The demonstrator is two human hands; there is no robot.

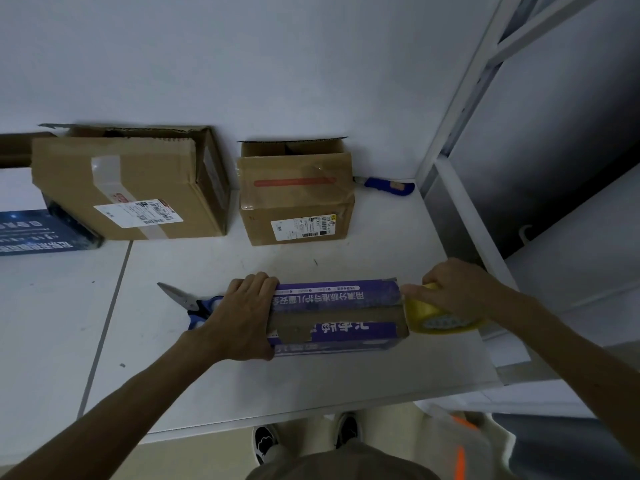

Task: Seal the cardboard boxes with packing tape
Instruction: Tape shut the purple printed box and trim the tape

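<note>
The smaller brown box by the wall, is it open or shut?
Open: the smaller brown box has a flap standing up, and its dark inside shows.

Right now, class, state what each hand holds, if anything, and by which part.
The right hand grips the yellow tape roll over its outer rim, beside the purple box. The left hand clasps that box's left end.

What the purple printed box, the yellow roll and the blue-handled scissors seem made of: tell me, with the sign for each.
Purple printed box: likely cardboard; brown board shows where the print is torn. Yellow roll: glossy translucent plastic tape, it seems, by its sheen. Blue-handled scissors: dull grey metal blades; handles look plastic.
</note>
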